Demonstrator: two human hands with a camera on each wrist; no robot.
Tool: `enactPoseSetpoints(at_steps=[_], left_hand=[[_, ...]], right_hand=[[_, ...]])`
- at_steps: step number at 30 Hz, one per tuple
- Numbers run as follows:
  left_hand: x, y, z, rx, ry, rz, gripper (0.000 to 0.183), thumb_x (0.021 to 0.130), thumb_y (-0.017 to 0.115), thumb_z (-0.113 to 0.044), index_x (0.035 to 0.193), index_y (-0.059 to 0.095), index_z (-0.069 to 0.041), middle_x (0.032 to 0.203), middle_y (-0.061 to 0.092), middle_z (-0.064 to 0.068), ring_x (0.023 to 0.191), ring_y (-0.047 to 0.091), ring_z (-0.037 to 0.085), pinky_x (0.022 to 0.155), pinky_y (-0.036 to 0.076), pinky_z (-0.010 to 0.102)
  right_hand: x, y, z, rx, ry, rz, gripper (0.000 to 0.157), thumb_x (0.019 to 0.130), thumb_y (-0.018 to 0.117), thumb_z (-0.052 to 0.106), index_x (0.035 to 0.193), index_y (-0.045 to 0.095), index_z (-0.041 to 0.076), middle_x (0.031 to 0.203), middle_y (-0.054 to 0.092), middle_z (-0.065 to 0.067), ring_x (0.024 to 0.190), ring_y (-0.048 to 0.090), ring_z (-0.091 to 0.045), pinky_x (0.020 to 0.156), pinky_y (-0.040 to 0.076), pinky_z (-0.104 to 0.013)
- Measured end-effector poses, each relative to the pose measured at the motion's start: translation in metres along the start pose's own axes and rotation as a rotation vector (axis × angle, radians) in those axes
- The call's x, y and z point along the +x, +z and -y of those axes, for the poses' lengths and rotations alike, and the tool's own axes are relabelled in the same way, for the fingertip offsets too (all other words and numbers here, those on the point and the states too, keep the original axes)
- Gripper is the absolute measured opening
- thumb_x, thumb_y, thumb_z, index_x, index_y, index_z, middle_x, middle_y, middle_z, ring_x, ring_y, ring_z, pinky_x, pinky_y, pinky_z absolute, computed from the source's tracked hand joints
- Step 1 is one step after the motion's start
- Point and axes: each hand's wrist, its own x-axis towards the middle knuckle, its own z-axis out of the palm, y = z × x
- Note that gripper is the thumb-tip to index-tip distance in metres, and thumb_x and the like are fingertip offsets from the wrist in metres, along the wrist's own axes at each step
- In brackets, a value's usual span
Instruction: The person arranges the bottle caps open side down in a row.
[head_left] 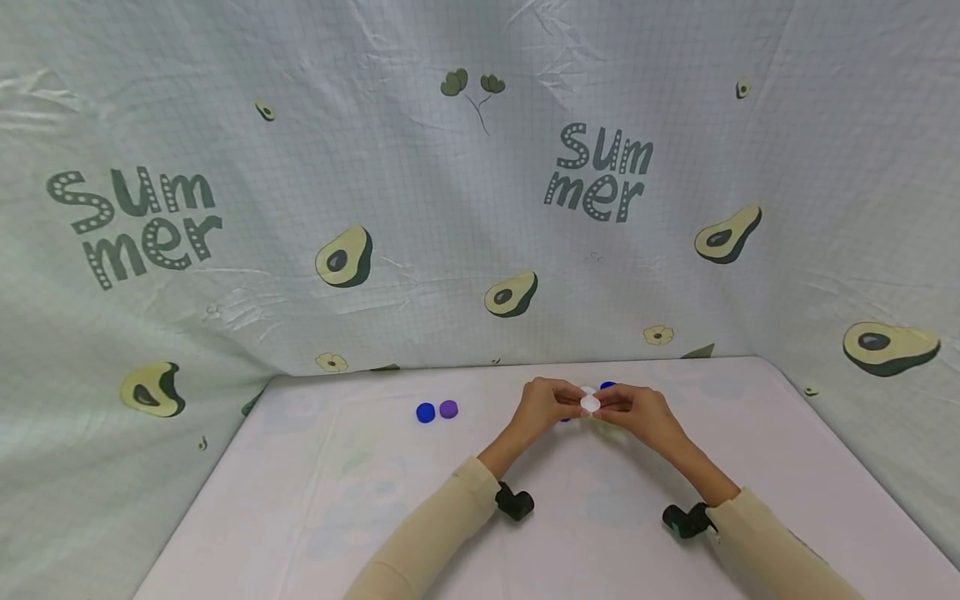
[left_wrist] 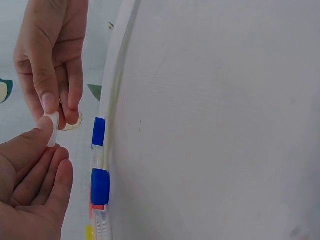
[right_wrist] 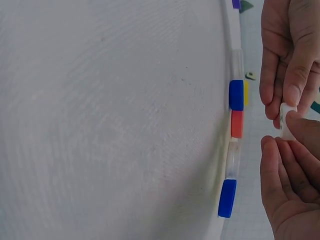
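Note:
In front of me both hands meet at a small white round cap (head_left: 590, 403). My left hand (head_left: 542, 405) pinches its left side, and my right hand (head_left: 647, 412) pinches the opposite side. In the left wrist view, the white cap (left_wrist: 53, 131) is seen edge-on between the two thumbs. It is held above the tabletop, apart from the things behind. Beyond the hands stand a blue cap (left_wrist: 100, 186), another blue cap (left_wrist: 98, 131), a red cap (right_wrist: 237, 124) and clear ribbed pieces (right_wrist: 233, 159). The hands hide most of these in the head view.
To the left on the white-covered table (head_left: 315, 500) lie a blue cap (head_left: 425, 412) and a purple cap (head_left: 448, 409) side by side. A yellow piece (right_wrist: 246, 93) shows behind a blue cap. A printed curtain (head_left: 420, 183) hangs behind the table's far edge.

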Motion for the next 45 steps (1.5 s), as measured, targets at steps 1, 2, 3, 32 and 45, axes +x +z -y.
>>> enactPoseSetpoints(at_steps=[1, 2, 3, 32, 45], left_hand=[[0.000, 0.000, 0.000, -0.005, -0.001, -0.001, 0.025, 0.079, 0.086, -0.006, 0.102, 0.079, -0.001, 0.094, 0.078, 0.008, 0.085, 0.075, 0.012, 0.068, 0.057, 0.017], [0.000, 0.000, -0.001, -0.009, -0.002, -0.004, 0.024, 0.079, 0.087, -0.006, 0.102, 0.079, 0.000, 0.094, 0.078, 0.009, 0.086, 0.075, 0.013, 0.068, 0.057, 0.017], [0.000, 0.000, -0.001, -0.009, -0.007, -0.005, 0.024, 0.079, 0.087, -0.006, 0.102, 0.079, -0.001, 0.094, 0.078, 0.009, 0.086, 0.075, 0.014, 0.068, 0.057, 0.017], [0.007, 0.004, 0.000, 0.147, -0.043, 0.008, 0.018, 0.079, 0.087, -0.006, 0.095, 0.080, -0.003, 0.085, 0.077, 0.003, 0.070, 0.062, 0.001, 0.059, 0.051, 0.015], [0.005, 0.008, -0.002, 0.205, -0.020, 0.005, 0.019, 0.077, 0.088, -0.003, 0.094, 0.080, -0.002, 0.083, 0.076, 0.004, 0.067, 0.057, 0.000, 0.056, 0.048, 0.014]], right_hand=[[0.000, 0.000, -0.001, 0.004, 0.007, -0.003, 0.027, 0.088, 0.080, 0.011, 0.112, 0.074, -0.002, 0.098, 0.077, -0.012, 0.091, 0.075, -0.022, 0.075, 0.060, -0.023], [0.001, 0.000, -0.002, 0.007, 0.011, -0.005, 0.027, 0.088, 0.080, 0.011, 0.112, 0.074, -0.001, 0.098, 0.077, -0.012, 0.091, 0.075, -0.021, 0.075, 0.060, -0.023], [0.001, 0.001, -0.003, 0.013, 0.015, -0.007, 0.027, 0.088, 0.080, 0.011, 0.112, 0.074, -0.001, 0.099, 0.077, -0.011, 0.091, 0.075, -0.019, 0.075, 0.059, -0.023], [0.005, 0.003, -0.011, -0.021, 0.021, 0.023, 0.023, 0.089, 0.078, 0.009, 0.110, 0.075, -0.001, 0.098, 0.077, -0.012, 0.091, 0.075, -0.024, 0.074, 0.059, -0.022], [0.003, 0.003, -0.013, -0.051, 0.011, 0.038, 0.025, 0.088, 0.079, 0.009, 0.110, 0.075, -0.001, 0.096, 0.077, -0.011, 0.090, 0.075, -0.023, 0.072, 0.057, -0.019]])
